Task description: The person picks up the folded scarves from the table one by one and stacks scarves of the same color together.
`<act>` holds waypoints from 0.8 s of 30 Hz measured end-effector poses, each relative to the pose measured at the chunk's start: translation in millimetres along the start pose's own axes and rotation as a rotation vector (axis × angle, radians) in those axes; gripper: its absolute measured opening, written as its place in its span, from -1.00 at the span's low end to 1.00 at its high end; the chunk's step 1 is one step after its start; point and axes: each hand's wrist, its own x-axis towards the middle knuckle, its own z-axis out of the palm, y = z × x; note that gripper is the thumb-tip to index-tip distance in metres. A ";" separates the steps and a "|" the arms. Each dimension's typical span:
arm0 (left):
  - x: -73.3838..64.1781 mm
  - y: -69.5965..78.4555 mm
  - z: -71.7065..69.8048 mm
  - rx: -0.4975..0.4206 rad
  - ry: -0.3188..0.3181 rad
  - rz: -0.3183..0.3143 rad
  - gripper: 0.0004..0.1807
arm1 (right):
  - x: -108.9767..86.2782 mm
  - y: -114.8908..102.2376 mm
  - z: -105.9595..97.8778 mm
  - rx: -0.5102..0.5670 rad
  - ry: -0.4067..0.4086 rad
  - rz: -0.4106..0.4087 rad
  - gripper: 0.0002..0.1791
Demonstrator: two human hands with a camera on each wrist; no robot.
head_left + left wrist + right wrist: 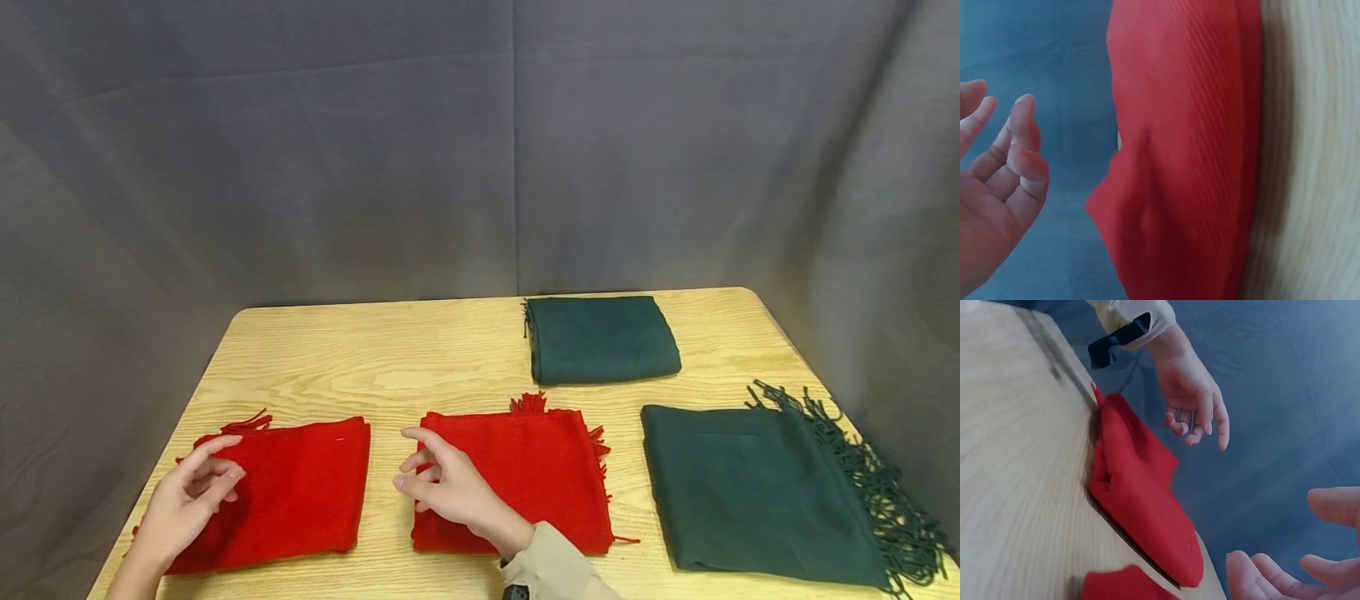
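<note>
Left fingers (213, 447) above red cloth (307, 483), right fingers (435, 442) above another cloth (532, 467), wooden table (345, 358)

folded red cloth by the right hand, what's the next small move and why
Perhaps tuck the loose red fringe strand under the rectangular folded red cloth: it sticks out at the near right corner, and the right hand holds nothing.

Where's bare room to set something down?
Widest: wooden tabletop behind the left folded red cloth and right folded red cloth, left of the far folded green cloth; smaller: the corner right of it. Crowded: front right, under the near fringed green cloth.
</note>
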 end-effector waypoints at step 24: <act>5.0 -24.2 -30.1 0.193 0.002 -0.013 -0.43 | 15.1 6.8 33.9 0.001 0.003 0.131 -0.32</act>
